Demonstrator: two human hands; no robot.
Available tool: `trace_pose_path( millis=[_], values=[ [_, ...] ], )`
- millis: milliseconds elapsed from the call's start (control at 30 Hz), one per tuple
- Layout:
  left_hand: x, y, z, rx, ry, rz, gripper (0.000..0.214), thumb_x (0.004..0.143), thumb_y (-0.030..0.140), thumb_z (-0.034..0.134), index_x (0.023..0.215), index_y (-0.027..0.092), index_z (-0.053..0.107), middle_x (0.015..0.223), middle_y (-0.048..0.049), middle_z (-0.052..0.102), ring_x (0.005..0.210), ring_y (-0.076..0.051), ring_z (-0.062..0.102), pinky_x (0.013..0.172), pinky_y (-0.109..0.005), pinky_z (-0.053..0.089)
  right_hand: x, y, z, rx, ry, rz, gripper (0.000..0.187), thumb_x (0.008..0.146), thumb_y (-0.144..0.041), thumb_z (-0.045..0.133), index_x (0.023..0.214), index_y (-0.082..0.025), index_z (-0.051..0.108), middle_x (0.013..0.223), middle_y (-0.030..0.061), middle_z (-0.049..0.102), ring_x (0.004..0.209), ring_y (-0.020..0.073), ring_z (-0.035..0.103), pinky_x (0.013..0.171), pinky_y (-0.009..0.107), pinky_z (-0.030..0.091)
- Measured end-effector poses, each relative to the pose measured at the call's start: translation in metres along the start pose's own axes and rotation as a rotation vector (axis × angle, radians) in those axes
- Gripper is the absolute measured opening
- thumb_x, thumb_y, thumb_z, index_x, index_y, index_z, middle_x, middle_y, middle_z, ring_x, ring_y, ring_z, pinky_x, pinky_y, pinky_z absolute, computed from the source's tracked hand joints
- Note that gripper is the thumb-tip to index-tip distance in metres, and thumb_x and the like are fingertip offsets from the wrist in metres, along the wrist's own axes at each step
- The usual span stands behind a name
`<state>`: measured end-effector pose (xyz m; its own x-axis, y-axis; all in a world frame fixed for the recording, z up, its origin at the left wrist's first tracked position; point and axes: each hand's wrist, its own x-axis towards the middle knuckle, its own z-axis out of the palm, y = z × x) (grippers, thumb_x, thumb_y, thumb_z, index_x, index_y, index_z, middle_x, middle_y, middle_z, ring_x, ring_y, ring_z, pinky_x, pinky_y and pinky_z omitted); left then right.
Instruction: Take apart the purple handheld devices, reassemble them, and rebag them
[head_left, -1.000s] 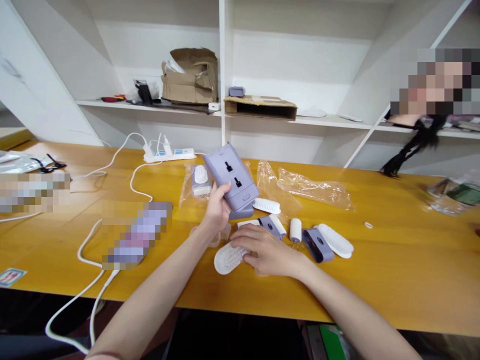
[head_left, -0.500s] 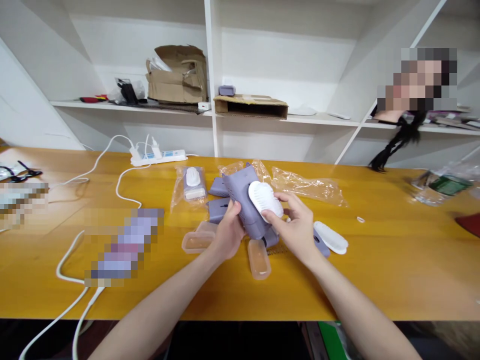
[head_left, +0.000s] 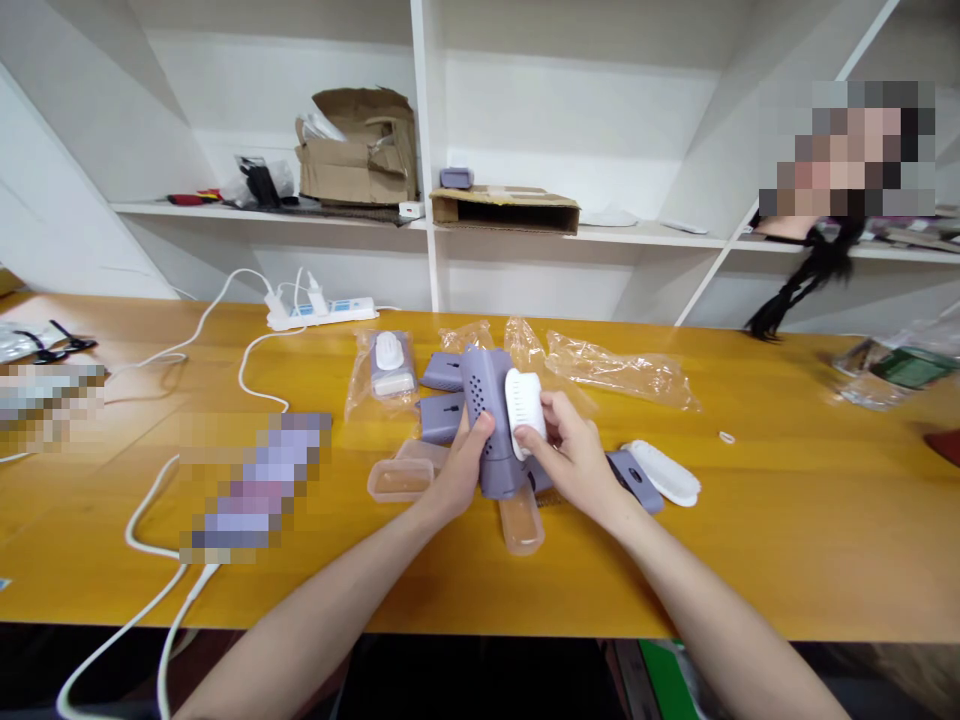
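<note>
My left hand (head_left: pixel 461 465) is closed round a purple plastic housing (head_left: pixel 489 400) with rows of small holes, held nearly upright above the table. Against its right side sits a white ribbed oval piece (head_left: pixel 527 412), pinched between the thumb and fingers of my right hand (head_left: pixel 574 450). Whether the two parts are joined cannot be made out. Beneath and behind my hands lie more purple parts (head_left: pixel 441 418), partly hidden. A clear plastic cup (head_left: pixel 521 525) lies just below the housing, another clear cup (head_left: pixel 401 482) to the left. Beyond my right wrist rests a white oval tray-like piece (head_left: pixel 664 473).
A bagged purple unit (head_left: pixel 391 370) lies behind left, with crumpled clear plastic bags (head_left: pixel 622 370) at the back. A blurred-out device (head_left: pixel 259 490) with white cables is at left, near a power strip (head_left: pixel 322 313). A small white ring (head_left: pixel 727 437) lies at right.
My hands have turned the housing more upright, so its perforated side now faces me. The white ribbed piece has turned with it and appears more edge-on.
</note>
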<state>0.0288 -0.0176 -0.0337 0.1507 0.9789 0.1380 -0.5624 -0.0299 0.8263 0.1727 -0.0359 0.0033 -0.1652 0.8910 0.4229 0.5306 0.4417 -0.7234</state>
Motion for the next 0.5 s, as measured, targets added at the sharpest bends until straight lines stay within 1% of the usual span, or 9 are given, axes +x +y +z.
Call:
trace_pose_path(
  millis=[67, 167, 267, 367, 500],
  values=[
    [0.0, -0.001, -0.003, 0.073, 0.005, 0.037, 0.039, 0.082, 0.047, 0.061, 0.114, 0.025, 0.061, 0.122, -0.0024, 0.065, 0.131, -0.022, 0.045, 0.113, -0.036, 0.03, 0.0, -0.002, -0.001, 0.005, -0.004, 0.015, 0.024, 0.087, -0.04, 0.055, 0.102, -0.024, 0.048, 0.081, 0.0017, 0.064, 0.069, 0.0184, 0.06, 0.059, 0.03, 0.045],
    [-0.001, 0.0, -0.007, 0.141, 0.037, 0.056, 0.038, 0.082, 0.046, 0.062, 0.114, 0.025, 0.061, 0.115, -0.0037, 0.068, 0.131, -0.024, 0.045, 0.112, -0.037, 0.032, 0.001, -0.005, -0.003, 0.03, -0.052, 0.01, 0.019, 0.086, -0.038, 0.056, 0.093, -0.023, 0.045, 0.075, -0.0004, 0.062, 0.062, 0.0159, 0.055, 0.057, 0.028, 0.044],
    [-0.002, 0.003, -0.007, 0.165, 0.042, 0.081, 0.039, 0.081, 0.045, 0.062, 0.115, 0.025, 0.061, 0.113, -0.0035, 0.068, 0.128, -0.024, 0.047, 0.11, -0.037, 0.033, 0.001, -0.006, -0.002, 0.077, -0.099, 0.008, 0.017, 0.086, -0.035, 0.056, 0.088, -0.023, 0.044, 0.07, -0.0027, 0.059, 0.057, 0.0132, 0.05, 0.054, 0.027, 0.04],
    [-0.004, 0.006, -0.004, 0.202, 0.03, 0.12, 0.042, 0.081, 0.046, 0.062, 0.117, 0.024, 0.061, 0.115, -0.0043, 0.067, 0.127, -0.025, 0.047, 0.11, -0.036, 0.033, 0.001, -0.004, 0.002, 0.145, -0.049, 0.027, 0.017, 0.086, -0.035, 0.056, 0.087, -0.023, 0.044, 0.069, -0.0036, 0.057, 0.057, 0.0123, 0.049, 0.054, 0.025, 0.039],
    [-0.007, 0.011, 0.002, 0.249, 0.012, 0.166, 0.041, 0.082, 0.045, 0.061, 0.117, 0.024, 0.061, 0.114, -0.0053, 0.067, 0.122, -0.025, 0.051, 0.108, -0.035, 0.035, -0.002, -0.002, 0.007, 0.252, 0.014, 0.047, 0.018, 0.086, -0.038, 0.056, 0.089, -0.023, 0.046, 0.075, -0.0023, 0.058, 0.062, 0.0132, 0.052, 0.057, 0.026, 0.042]
  ],
)
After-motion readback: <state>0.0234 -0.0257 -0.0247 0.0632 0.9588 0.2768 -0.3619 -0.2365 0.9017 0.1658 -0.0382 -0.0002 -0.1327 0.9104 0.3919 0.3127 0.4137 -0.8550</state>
